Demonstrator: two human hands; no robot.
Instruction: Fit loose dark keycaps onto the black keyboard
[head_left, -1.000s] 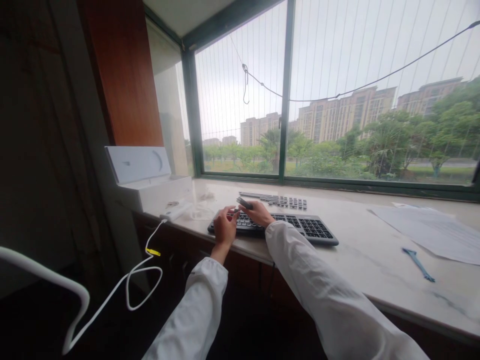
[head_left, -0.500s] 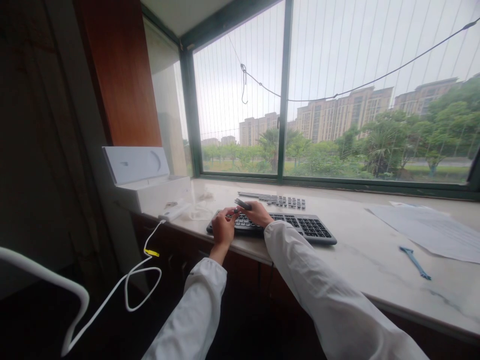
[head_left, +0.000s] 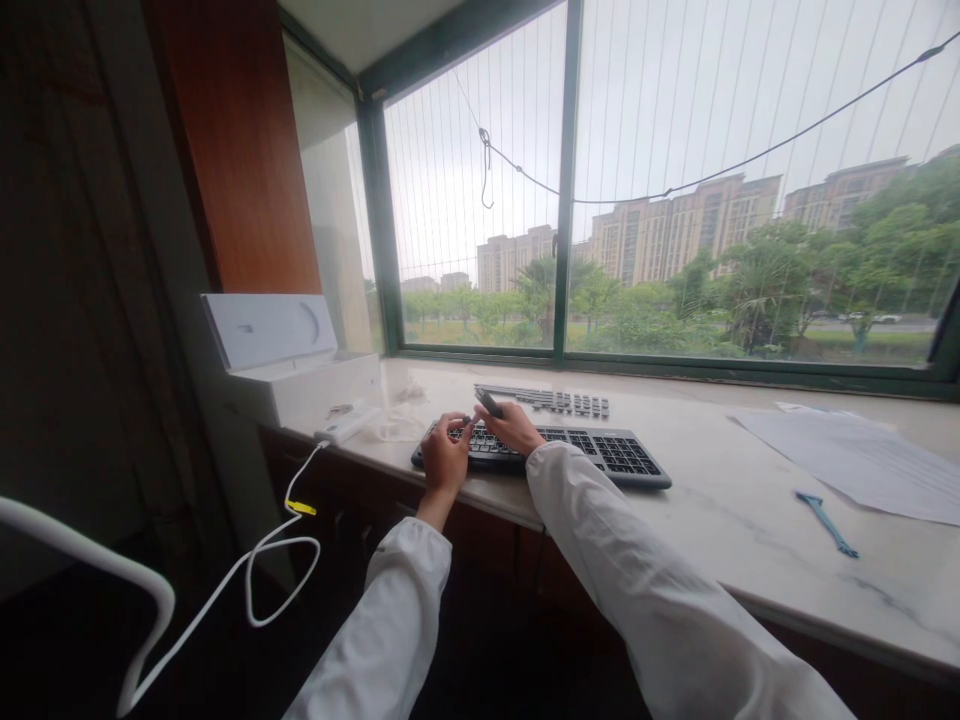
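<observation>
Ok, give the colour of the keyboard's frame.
The keyboard's frame is dark grey, best seen in the head view.

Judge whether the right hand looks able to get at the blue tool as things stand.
Probably yes: the blue tool lies uncovered on the counter, right of the keyboard. However, the right hand holds a dark tool, which it would likely need to set down first.
</observation>
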